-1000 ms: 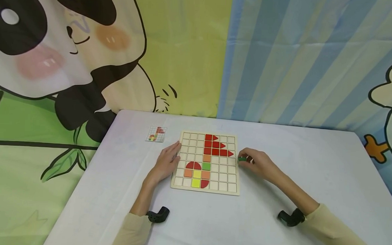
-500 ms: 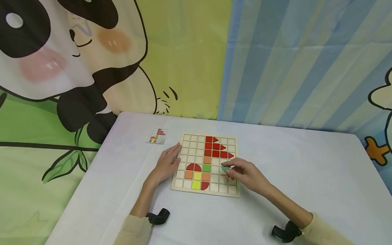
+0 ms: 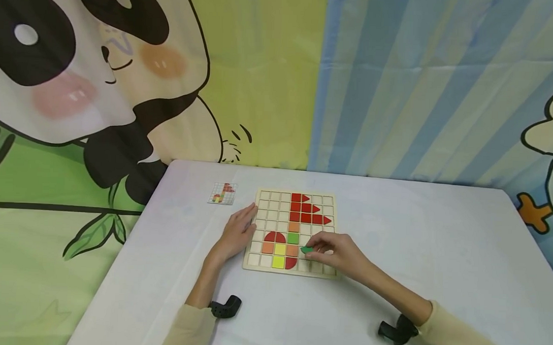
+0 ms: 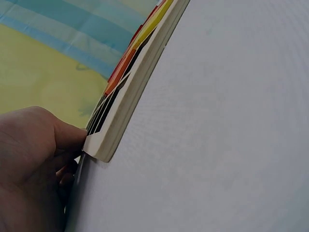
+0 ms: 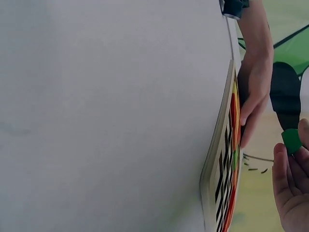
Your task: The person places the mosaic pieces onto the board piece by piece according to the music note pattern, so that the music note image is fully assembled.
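A square wooden grid board (image 3: 320,272) lies on the table with colored tiles set in its cells. Red squares and triangles (image 3: 304,208) fill the upper part. Lower down are orange, green and yellow squares (image 3: 279,249) and red quarter-circle tiles (image 3: 275,237). My right hand (image 3: 337,252) pinches a green tile with a curved edge (image 5: 291,140) between thumb and fingertips, over the board's lower right cells. Along the board's left edge rests my left hand (image 3: 236,231), its fingers extended and its thumb touching the rim in the left wrist view.
A small pattern card (image 3: 223,193) with a colored grid figure lies left of the board. A white cloth covers the table (image 3: 421,223). Printed curtains (image 3: 270,81) hang behind it. Each wrist wears a black camera (image 3: 226,307).
My right hand has carried the green tile leftward from beside the board's right edge to above its lower cells. The left hand stays at the board's left edge.
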`<state>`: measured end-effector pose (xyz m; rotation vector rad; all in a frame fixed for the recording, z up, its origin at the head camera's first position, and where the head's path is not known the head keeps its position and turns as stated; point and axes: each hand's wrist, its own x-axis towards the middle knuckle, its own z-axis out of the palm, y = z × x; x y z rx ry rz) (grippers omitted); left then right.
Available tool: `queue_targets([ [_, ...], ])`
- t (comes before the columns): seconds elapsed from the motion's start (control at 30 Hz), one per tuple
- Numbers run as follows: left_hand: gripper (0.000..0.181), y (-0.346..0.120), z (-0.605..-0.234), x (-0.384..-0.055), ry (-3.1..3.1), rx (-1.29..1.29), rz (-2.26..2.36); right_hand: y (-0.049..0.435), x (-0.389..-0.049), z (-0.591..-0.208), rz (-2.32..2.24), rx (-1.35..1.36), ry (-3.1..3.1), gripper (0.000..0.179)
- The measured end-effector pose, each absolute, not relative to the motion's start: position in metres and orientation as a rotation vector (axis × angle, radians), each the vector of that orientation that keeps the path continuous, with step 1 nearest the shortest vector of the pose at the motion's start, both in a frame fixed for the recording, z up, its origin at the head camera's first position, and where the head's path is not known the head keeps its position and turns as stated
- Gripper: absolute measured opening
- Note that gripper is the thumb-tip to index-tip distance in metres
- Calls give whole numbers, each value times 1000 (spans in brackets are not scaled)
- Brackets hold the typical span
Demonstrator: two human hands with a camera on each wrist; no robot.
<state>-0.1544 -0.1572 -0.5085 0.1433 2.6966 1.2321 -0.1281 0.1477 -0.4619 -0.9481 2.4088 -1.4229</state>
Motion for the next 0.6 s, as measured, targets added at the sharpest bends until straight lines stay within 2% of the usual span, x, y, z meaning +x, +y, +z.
queue_targets([
  [0.23, 58, -158, -509, -154, 2700, 133, 1229, 114, -126, -458, -1161, -1278, 2409, 16],
  [0.6, 57, -159, -509, -154, 2697, 150, 1216, 58, -125, -455, -713, -1415, 2524, 16],
])
